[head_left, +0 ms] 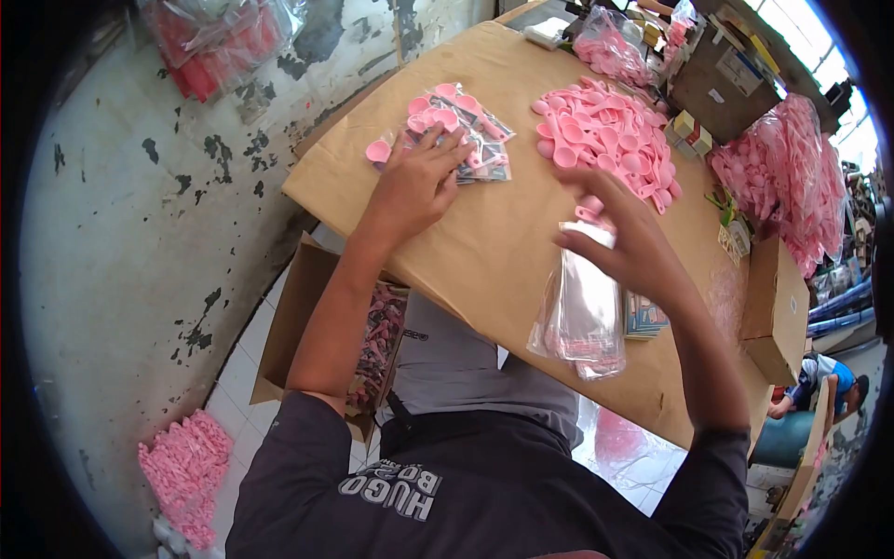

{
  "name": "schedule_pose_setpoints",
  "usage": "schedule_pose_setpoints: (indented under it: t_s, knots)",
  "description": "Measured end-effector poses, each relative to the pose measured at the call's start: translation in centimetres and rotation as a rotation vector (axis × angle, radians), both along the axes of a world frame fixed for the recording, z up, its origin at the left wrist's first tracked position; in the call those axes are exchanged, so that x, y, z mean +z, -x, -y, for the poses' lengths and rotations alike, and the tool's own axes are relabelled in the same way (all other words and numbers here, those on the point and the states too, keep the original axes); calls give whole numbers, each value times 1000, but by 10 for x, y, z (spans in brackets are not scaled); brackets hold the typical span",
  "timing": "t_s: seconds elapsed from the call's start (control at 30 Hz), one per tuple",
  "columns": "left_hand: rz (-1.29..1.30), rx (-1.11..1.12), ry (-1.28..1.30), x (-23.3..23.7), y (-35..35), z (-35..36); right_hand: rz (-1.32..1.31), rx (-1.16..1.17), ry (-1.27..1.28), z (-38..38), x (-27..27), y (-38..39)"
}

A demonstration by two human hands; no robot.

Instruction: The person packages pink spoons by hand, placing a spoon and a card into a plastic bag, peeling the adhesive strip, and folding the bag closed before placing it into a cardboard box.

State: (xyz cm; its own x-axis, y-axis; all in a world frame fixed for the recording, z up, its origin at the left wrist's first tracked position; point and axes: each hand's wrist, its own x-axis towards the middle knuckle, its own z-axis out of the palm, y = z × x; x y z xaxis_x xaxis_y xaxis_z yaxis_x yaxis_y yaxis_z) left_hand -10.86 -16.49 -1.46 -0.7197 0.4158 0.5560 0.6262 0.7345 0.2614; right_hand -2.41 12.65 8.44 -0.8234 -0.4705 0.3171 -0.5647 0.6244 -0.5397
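My left hand [421, 177] lies with its fingers stretched over a pile of pink measuring spoons in clear packets with printed cards [489, 154], at the far left of the table. Whether it grips one of them is hidden beneath the fingers. My right hand [626, 233] hangs open, thumb and fingers apart, above a stack of clear plastic bags [589, 293]. A loose pink spoon [589, 212] shows between its thumb and fingers, seemingly lying behind the bags. Just beyond that hand spreads a big heap of loose pink spoons [605, 130].
Printed cards [644, 317] lie right of the bags. A cardboard box [776, 307] and bulging bags of pink pieces [787, 177] line the right side. An open carton [298, 326] of packets stands below the left edge. A person [819, 382] is at far right.
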Motion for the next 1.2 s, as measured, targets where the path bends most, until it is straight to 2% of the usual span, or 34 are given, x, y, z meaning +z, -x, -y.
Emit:
schedule_pose_setpoints:
  t_s: [0.1,0.2,0.27,0.3,0.37,0.5,0.57,0.6,0.67,0.8,0.87,0.9,0.97,1.1,1.2]
  knots:
    - [9,-25,-84,5,-4,5,-236,101,-164,34,-28,65]
    - [5,54,-167,3,-22,17,-276,128,-222,76,-59,126]
    - [6,184,-458,0,-45,25,-168,162,-291,100,-71,160]
    - [2,195,-458,-5,-56,30,-170,173,-290,110,-68,172]
    - [-123,440,-718,-23,-75,38,-25,148,-470,125,-63,193]
    - [-36,628,-908,-57,-89,47,169,178,-526,142,-64,219]
    - [181,464,-1477,-74,-84,45,169,206,-489,144,-68,222]
    - [185,469,-1478,-70,-85,42,179,213,-461,144,-67,220]
    - [404,114,-1816,-61,-87,34,193,218,-432,144,-68,212]
    - [535,2,-1936,-64,-83,24,96,213,-414,152,-73,186]
    - [632,-140,-2018,-74,-83,22,39,217,-397,160,-75,167]
    - [633,-114,-2032,-72,-85,22,58,232,-402,165,-78,160]
    - [788,-384,-2094,-65,-90,24,-28,272,-350,178,-89,147]
    - [703,-317,-2220,-71,-105,35,3,288,-376,206,-84,101]
    - [598,-397,-2175,-66,-123,50,-77,368,-294,227,-87,72]
